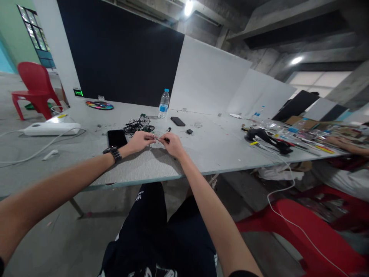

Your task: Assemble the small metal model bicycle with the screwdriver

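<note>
Pinch grip above bench [207, 152], near front edge: left hand [140, 141] and right hand [173, 144] almost meeting, small shiny part [155, 136] between fingertips, too small to identify. Dark bit [167, 141] also gripped at right. Just beyond left hand, black spoked-wheel model [132, 127]. Beside left wrist, dark-screened phone [117, 137]. Farther back, water bottle [163, 105], upright.

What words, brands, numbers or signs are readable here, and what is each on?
No wording reads surely.
Dark trousers: white three-leaf logo; lettering beside it too small.
Small display: green characters, too blurred.
Bottle: blue label, print too small.
</note>
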{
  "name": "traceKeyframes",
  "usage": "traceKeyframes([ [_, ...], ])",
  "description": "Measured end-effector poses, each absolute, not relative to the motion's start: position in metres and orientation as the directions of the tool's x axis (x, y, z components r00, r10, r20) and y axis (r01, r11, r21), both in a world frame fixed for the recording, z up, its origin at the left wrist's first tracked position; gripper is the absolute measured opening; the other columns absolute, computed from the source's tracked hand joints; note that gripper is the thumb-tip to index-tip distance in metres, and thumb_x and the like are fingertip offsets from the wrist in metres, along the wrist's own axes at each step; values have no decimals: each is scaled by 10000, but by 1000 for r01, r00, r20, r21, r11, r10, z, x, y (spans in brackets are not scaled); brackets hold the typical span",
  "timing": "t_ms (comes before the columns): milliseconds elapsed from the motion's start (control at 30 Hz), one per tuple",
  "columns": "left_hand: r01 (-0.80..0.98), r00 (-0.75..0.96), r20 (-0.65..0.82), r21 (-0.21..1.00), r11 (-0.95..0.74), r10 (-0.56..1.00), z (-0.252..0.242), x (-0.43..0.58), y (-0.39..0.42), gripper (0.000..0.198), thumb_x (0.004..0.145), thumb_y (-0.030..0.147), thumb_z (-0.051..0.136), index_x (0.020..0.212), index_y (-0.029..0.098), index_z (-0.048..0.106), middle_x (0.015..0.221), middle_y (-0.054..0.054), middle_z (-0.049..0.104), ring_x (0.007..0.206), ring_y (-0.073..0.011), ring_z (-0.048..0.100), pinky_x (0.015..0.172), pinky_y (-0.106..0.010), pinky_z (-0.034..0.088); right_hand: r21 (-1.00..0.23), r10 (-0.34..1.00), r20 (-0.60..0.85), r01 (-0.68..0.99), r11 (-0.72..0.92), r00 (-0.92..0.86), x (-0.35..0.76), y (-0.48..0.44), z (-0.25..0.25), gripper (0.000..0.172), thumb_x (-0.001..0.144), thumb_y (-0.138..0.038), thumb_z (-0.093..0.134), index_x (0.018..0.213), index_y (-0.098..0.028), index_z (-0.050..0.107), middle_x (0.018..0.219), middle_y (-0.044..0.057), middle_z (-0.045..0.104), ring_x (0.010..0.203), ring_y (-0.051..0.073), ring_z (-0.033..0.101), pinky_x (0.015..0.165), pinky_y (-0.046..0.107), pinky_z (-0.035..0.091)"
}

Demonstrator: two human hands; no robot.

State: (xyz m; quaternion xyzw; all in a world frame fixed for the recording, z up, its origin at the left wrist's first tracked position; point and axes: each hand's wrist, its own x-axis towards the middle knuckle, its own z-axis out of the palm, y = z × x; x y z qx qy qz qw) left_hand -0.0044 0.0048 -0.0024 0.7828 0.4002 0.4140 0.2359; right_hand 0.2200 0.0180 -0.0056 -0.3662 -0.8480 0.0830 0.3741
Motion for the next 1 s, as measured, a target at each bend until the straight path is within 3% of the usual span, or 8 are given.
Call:
traceKeyframes([
  [200, 438, 337, 471, 688, -579, 815, -3, -4, 6, 260, 871, 472, 763, 870, 221, 831, 961, -95, 841, 922, -298, 769, 915, -429, 617, -374, 659, 589, 566, 735, -467, 219, 21, -10, 260, 1068, -330, 578, 849, -210, 649, 903, 81, 668, 877, 225, 609, 818, 342, 483],
  [367, 442, 339, 464, 689, -574, 818, -2, -4, 6, 271, 885, 469, 744, 905, 214, 833, 970, -104, 841, 905, -288, 775, 927, -432, 621, -351, 682, 535, 603, 717, -499, 218, 24, -11, 332, 1113, -324, 478, 868, -209, 671, 883, 80, 667, 906, 229, 601, 870, 358, 475],
  [500, 463, 340, 467, 672, -578, 816, -4, -4, 7, 254, 871, 458, 744, 890, 223, 838, 1034, -110, 846, 971, -313, 779, 937, -442, 613, -395, 704, 522, 595, 700, -482, 218, 23, -9, 269, 1075, -284, 546, 873, -196, 700, 910, 91, 688, 896, 228, 628, 857, 360, 485],
  [633, 471, 351, 455, 670, -574, 819, -5, -5, 7, 278, 864, 482, 730, 847, 223, 830, 971, -99, 847, 909, -310, 772, 879, -429, 618, -435, 719, 510, 580, 689, -472, 219, 22, -9, 273, 1053, -329, 594, 822, -205, 668, 872, 77, 669, 836, 219, 616, 788, 346, 485],
  [1000, 469, 352, 455, 670, -575, 818, -7, -4, 9, 238, 846, 450, 747, 844, 226, 829, 980, -89, 848, 929, -306, 772, 914, -429, 610, -442, 689, 564, 539, 717, -455, 219, 20, -9, 232, 1017, -305, 637, 804, -216, 616, 876, 62, 636, 850, 215, 598, 780, 330, 474],
])
